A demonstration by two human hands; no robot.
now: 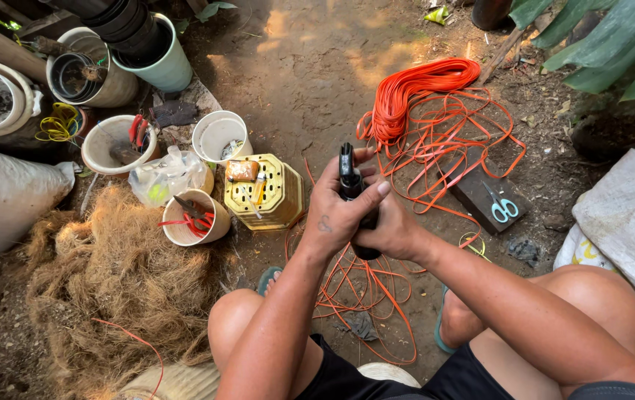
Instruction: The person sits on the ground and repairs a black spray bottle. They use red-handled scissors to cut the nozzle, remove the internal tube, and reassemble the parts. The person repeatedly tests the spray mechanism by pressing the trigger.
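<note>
My left hand (336,211) and my right hand (393,228) are clasped together around a narrow black tool (348,172) that stands upright, its top poking above my fingers. Both hands hover over loose orange strapping (436,126) that lies tangled on the dirt ground, with a thick bundled coil of it further away. More orange loops run under my forearms between my knees.
A yellow slotted basket (267,194) sits left of my hands. A white cup with red-handled pliers (193,216), other pots, a plastic bag and a heap of coconut fibre (117,274) lie at left. Blue-handled scissors (501,206) rest on a dark block at right, near white sacks.
</note>
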